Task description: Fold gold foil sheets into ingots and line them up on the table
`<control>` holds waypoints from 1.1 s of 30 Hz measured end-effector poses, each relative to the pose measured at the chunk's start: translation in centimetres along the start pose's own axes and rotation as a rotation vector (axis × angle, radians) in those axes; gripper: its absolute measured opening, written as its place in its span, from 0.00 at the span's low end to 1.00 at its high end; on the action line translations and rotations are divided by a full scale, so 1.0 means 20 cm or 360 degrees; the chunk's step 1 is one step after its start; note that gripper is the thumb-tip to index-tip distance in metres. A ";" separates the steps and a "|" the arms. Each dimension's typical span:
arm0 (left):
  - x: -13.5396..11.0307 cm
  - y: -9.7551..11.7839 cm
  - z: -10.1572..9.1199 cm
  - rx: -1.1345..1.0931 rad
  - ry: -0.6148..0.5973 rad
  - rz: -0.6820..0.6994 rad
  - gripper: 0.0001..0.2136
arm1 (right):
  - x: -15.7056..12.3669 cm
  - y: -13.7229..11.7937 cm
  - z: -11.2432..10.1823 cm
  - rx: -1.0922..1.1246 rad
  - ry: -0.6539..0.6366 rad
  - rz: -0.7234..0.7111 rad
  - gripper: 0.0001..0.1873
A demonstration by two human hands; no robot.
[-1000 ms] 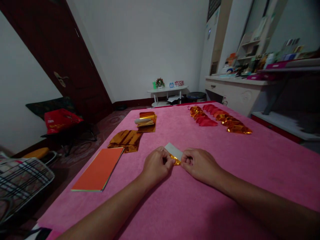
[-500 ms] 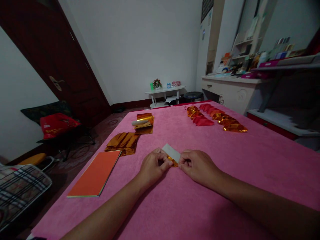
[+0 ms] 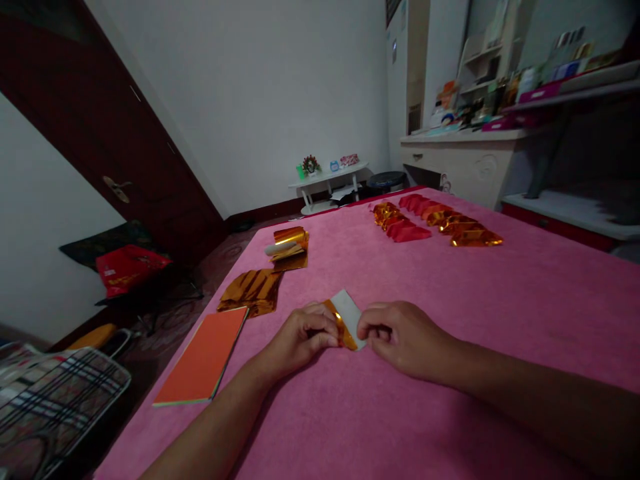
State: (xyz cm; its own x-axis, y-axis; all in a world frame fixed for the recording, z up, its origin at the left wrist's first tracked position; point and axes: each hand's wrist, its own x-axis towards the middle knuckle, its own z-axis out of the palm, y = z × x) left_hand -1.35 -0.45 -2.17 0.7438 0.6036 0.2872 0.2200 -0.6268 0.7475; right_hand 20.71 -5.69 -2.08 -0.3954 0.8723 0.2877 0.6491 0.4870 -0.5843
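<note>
Between my hands, just over the pink cloth, is a small sheet of foil paper (image 3: 349, 311), pale grey on one face, with a shiny gold strip folded along its left side. My left hand (image 3: 306, 333) pinches the gold folded edge between thumb and fingers. On the other side, my right hand (image 3: 395, 337) has its fingers curled closed on the paper's right edge. My fingers hide the sheet's lower left and right edges.
A pink-covered table (image 3: 450, 413) spreads below. To the left lie an orange paper stack (image 3: 203, 357), gold foil sheets (image 3: 253, 291) and another gold foil pile (image 3: 290, 247). Folded red and gold foil pieces (image 3: 407, 230) stand in rows at the back right.
The sheet has turned a little and more of its gold strip shows. My left hand has shifted slightly left and down. The camera view has tilted.
</note>
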 end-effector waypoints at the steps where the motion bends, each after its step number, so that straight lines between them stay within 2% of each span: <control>1: 0.00 0.01 0.00 -0.0010 -0.0009 -0.0009 0.09 | -0.01 0.00 0.00 -0.0023 -0.0028 -0.0079 0.15; 5: 0.01 0.03 0.01 -0.0014 -0.0038 -0.0053 0.08 | -0.04 -0.02 -0.03 -0.0158 -0.0125 -0.0311 0.16; 15: 0.02 0.03 0.03 0.0067 0.0036 -0.0123 0.10 | -0.04 -0.01 -0.03 -0.0347 -0.0211 -0.0465 0.13; 22: 0.03 0.04 0.07 0.0163 0.0175 -0.0152 0.05 | -0.04 -0.02 -0.03 -0.0430 -0.0217 -0.0479 0.12; 27: 0.03 0.05 0.09 0.0179 0.0273 -0.0226 0.06 | -0.04 -0.02 -0.03 -0.0453 -0.0222 -0.0475 0.11; 33: 0.03 0.05 0.09 0.0261 0.0289 -0.0260 0.06 | -0.04 -0.02 -0.03 -0.0467 -0.0235 -0.0469 0.10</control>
State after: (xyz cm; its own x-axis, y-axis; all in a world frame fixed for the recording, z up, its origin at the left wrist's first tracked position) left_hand 0.55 -1.63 -2.28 0.5682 0.7720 0.2848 0.4377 -0.5767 0.6898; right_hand 21.11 -6.54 -1.49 -0.6662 0.6888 0.2859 0.6432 0.7247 -0.2471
